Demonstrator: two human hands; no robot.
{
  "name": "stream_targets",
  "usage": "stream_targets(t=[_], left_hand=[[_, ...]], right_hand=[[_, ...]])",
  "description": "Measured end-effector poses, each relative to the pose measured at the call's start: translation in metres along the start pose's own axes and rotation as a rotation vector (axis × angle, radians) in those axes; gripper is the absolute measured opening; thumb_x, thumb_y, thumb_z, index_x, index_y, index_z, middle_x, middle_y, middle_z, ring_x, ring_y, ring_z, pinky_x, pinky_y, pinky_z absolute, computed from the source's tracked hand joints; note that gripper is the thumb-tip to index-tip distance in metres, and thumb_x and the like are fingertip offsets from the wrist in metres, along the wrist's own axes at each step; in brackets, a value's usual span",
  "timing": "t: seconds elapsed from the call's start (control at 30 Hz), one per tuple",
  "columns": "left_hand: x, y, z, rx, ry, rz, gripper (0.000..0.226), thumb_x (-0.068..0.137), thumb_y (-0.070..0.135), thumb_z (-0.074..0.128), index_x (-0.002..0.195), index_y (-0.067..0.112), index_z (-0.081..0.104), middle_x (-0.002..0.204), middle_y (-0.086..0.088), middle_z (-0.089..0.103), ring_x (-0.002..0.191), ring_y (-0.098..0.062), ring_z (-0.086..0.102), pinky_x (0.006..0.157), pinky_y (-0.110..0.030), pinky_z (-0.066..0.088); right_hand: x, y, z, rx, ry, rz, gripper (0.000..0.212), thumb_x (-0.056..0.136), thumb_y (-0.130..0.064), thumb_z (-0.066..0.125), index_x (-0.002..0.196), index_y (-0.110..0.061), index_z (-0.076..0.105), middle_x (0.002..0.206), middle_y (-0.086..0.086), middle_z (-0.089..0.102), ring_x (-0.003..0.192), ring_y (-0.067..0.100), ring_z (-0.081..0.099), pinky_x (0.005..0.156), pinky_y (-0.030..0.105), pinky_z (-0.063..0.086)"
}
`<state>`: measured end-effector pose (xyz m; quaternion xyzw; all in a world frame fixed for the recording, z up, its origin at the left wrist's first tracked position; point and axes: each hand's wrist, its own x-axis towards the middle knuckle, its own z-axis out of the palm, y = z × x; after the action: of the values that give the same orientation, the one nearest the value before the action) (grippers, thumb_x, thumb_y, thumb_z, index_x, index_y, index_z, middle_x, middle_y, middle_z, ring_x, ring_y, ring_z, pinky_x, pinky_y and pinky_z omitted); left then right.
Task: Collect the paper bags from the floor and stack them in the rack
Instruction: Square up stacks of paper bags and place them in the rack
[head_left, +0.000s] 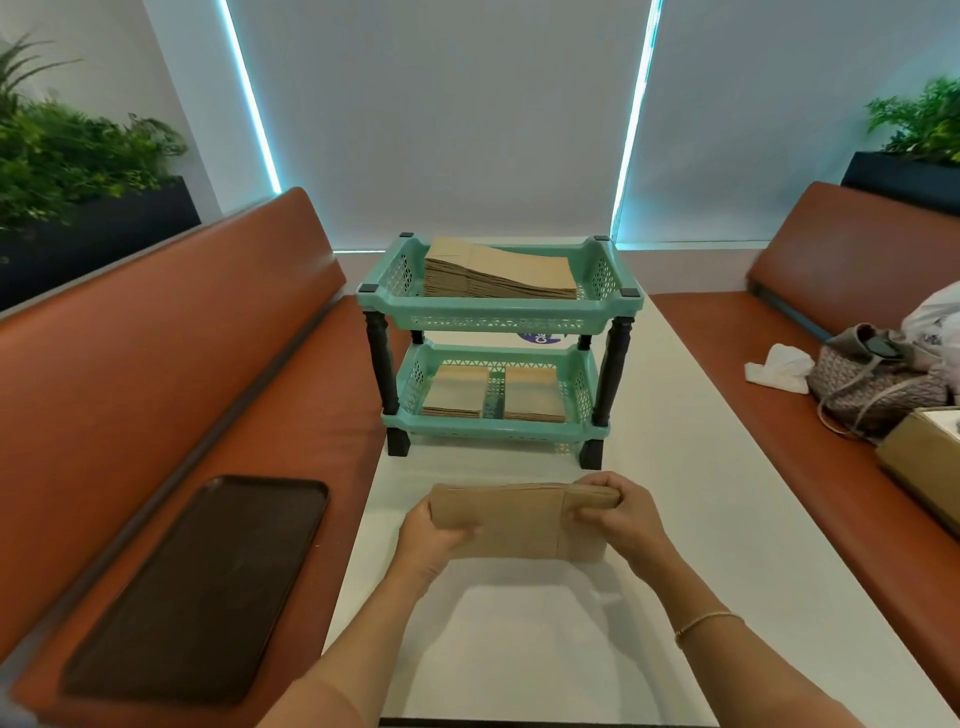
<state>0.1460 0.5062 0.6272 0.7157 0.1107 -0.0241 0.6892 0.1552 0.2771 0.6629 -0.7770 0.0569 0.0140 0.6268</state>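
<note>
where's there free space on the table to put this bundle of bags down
Bare table lies between the rack and both hands, and along the rack's right side. The rack's top tier is piled high.

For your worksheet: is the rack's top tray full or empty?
Partly full. The top tray holds a tall stack of paper bags, sloping above its rim.

The purple label (537, 336) behind the rack (498, 317) is mostly hidden, so it can't be read. The cardboard box (922, 460) gets cut off at the right edge.
</note>
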Motion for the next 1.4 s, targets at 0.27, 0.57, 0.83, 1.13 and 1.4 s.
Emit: stream_targets(t=[0.27, 0.57, 0.83, 1.13, 1.4], left_hand=[[0.01, 0.043, 0.003, 0.279, -0.091, 0.111, 0.035, 0.069, 0.004, 0.08, 0.097, 0.02, 0.066, 0.096, 0.0, 0.07, 0.097, -0.02, 0.065, 0.088, -0.035, 0.053], [-0.005, 0.056, 0.026, 0.081, -0.118, 0.06, 0.094, 0.059, 0.013, 0.087, 0.136, 0.018, 0.033, 0.125, 0.002, 0.051, 0.116, -0.015, 0.049, 0.101, -0.038, 0.044], [-0.019, 0.02, 0.057, -0.421, -0.153, -0.268, 0.022, 0.1, 0.024, 0.039, 0.101, 0.012, 0.057, 0.104, -0.017, 0.063, 0.086, -0.03, 0.057, 0.07, -0.039, 0.048], [-0.011, 0.006, 0.048, 0.473, -0.124, 0.015, 0.045, 0.08, 0.012, 0.066, 0.122, 0.019, 0.053, 0.107, 0.002, 0.061, 0.096, -0.017, 0.056, 0.078, -0.026, 0.049], [-0.002, 0.013, 0.02, 0.519, -0.216, -0.025, 0.032, 0.068, 0.019, 0.071, 0.1, 0.022, 0.068, 0.102, -0.001, 0.069, 0.097, -0.02, 0.064, 0.079, -0.027, 0.052]], right_hand=[[0.014, -0.047, -0.001, -1.051, -0.28, -0.174, 0.027, 0.079, -0.007, 0.054, 0.1, -0.019, 0.066, 0.096, 0.002, 0.066, 0.089, 0.022, 0.057, 0.071, 0.03, 0.048], [0.001, 0.0, 0.012, 0.146, -0.175, 0.196, 0.045, 0.071, -0.015, 0.078, 0.112, -0.007, 0.062, 0.108, 0.01, 0.067, 0.098, 0.029, 0.062, 0.083, 0.041, 0.053], [-0.012, 0.012, 0.031, 0.154, -0.095, 0.103, 0.031, 0.071, -0.008, 0.076, 0.097, -0.02, 0.064, 0.096, 0.001, 0.067, 0.09, 0.017, 0.062, 0.066, 0.021, 0.051], [-0.008, -0.004, 0.032, 0.121, -0.112, 0.127, 0.064, 0.057, -0.022, 0.084, 0.115, -0.017, 0.058, 0.11, 0.005, 0.064, 0.101, 0.025, 0.059, 0.089, 0.041, 0.052], [0.013, -0.054, -0.006, 0.194, 0.001, -0.076, 0.036, 0.065, 0.016, 0.072, 0.081, -0.014, 0.061, 0.076, 0.003, 0.065, 0.071, 0.016, 0.061, 0.059, 0.021, 0.054]])
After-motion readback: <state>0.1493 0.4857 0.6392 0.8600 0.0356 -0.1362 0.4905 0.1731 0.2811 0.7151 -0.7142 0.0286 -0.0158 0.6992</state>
